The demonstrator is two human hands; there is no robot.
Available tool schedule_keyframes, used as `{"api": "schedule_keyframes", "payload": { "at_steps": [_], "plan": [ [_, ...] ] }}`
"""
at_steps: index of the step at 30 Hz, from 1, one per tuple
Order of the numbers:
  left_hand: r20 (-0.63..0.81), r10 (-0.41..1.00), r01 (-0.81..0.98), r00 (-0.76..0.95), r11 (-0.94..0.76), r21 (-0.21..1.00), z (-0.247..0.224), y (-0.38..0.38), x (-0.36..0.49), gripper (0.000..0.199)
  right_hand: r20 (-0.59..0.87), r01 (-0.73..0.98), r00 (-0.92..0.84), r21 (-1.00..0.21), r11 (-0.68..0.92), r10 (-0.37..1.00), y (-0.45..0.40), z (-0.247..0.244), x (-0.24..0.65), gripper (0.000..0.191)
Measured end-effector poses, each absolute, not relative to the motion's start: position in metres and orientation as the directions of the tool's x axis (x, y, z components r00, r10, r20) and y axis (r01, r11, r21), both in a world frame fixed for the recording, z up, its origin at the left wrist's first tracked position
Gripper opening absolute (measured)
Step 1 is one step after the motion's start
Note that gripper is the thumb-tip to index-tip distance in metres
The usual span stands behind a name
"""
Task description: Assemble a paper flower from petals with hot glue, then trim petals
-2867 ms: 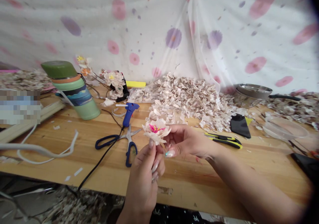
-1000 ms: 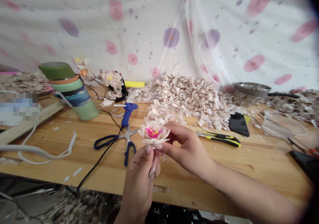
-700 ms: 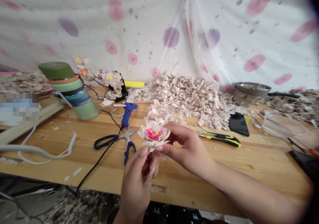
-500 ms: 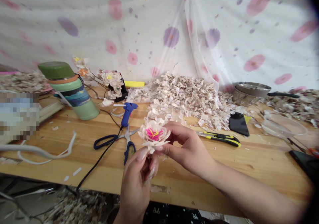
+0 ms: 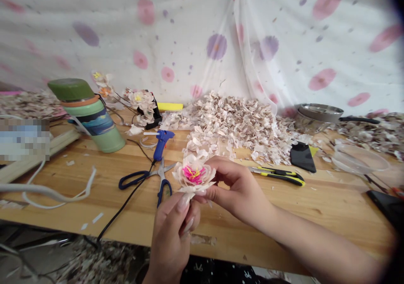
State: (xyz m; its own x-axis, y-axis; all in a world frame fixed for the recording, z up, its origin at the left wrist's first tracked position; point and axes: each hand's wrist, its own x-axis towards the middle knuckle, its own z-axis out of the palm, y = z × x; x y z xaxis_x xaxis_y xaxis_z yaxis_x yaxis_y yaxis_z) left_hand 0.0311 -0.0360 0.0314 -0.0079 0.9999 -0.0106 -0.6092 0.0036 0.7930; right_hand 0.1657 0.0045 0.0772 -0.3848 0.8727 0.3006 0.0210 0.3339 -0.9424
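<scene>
A pale petalled flower (image 5: 194,176) with a pink and yellow centre is held up over the front of the wooden table. My left hand (image 5: 176,225) grips it from below, thumb against the lowest petals; the part inside the fist is hidden. From the right, my right hand (image 5: 233,185) pinches the petals at the flower's edge. Scissors with dark blue handles (image 5: 161,174) lie open just behind and left of the flower. Beyond them rests a blue glue gun (image 5: 162,144).
A green bottle (image 5: 91,115) stands at the left, near finished flowers (image 5: 143,103). A heap of loose petals (image 5: 233,120) fills the back. To the right are a yellow-black cutter (image 5: 280,174), a phone (image 5: 302,156), a metal bowl (image 5: 318,113) and a clear lid (image 5: 360,160).
The flower has shifted slightly left and tilted, its centre turned a little. My left thumb now presses higher against the lower petals. Both hands keep hold.
</scene>
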Motion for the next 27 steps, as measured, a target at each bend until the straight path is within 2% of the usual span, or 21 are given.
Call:
{"api": "schedule_keyframes", "payload": {
  "at_steps": [4,7,12,18,22,25,27],
  "plan": [
    [0.111,0.989,-0.656,0.101,-0.017,0.754,0.032,-0.036,0.031,0.03,0.297,-0.089,-0.447,-0.953,0.288,0.844,0.006,0.079,0.167,0.034],
    [0.183,0.969,-0.695,0.169,-0.015,0.719,0.03,-0.036,0.03,0.022,0.345,-0.108,-0.44,-0.937,0.332,0.829,0.007,0.08,0.168,0.032],
    [0.185,0.939,-0.719,0.288,0.084,0.69,0.027,-0.039,0.026,0.025,0.427,-0.129,-0.437,-0.901,0.415,0.791,0.009,0.078,0.17,0.028],
    [0.122,0.851,-0.671,0.51,0.305,0.676,0.025,-0.041,0.017,0.029,0.468,-0.085,-0.461,-0.869,0.487,0.754,0.01,0.078,0.174,0.019],
    [0.106,0.833,-0.645,0.543,0.333,0.688,0.03,-0.043,0.016,0.034,0.499,-0.074,-0.459,-0.846,0.528,0.735,0.008,0.079,0.175,0.017],
    [0.142,0.825,-0.69,0.548,0.349,0.635,0.033,-0.044,0.019,0.035,0.517,-0.083,-0.452,-0.836,0.543,0.727,0.008,0.079,0.174,0.018],
    [0.205,0.781,-0.727,0.589,0.403,0.556,0.033,-0.043,0.022,0.044,0.516,-0.106,-0.453,-0.841,0.531,0.727,0.01,0.078,0.173,0.023]
  ]
}}
